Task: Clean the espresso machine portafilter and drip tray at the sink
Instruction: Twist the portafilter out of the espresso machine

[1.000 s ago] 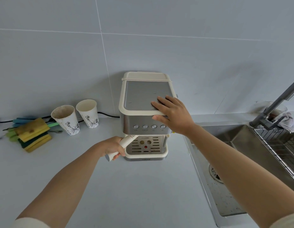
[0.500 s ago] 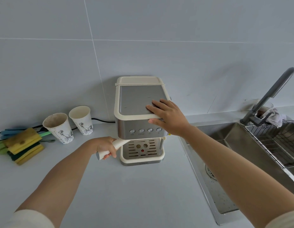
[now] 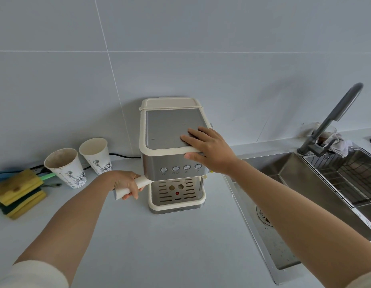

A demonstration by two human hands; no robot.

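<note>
A cream and steel espresso machine [image 3: 169, 132] stands on the counter against the wall. My right hand [image 3: 209, 150] lies flat on its top front right corner, fingers straight, thumb against the front edge. My left hand [image 3: 126, 182] grips the cream portafilter handle [image 3: 142, 181], which sticks out to the left from under the machine's head; the basket end is hidden beneath the head. The slotted drip tray [image 3: 176, 195] sits in the machine's base, with a red float showing. The steel sink [image 3: 288, 196] lies to the right.
Two used paper cups [image 3: 65, 168] [image 3: 96, 155] stand left of the machine. A stack of yellow-green sponges [image 3: 18, 194] lies at the far left. A grey tap [image 3: 334, 119], a cloth [image 3: 336, 143] and a wire rack [image 3: 346, 177] are over the sink. A black cable runs behind the cups.
My left hand has swung the portafilter handle further to the left. The right hand stays pressed on the machine's top. The view has shifted slightly.
</note>
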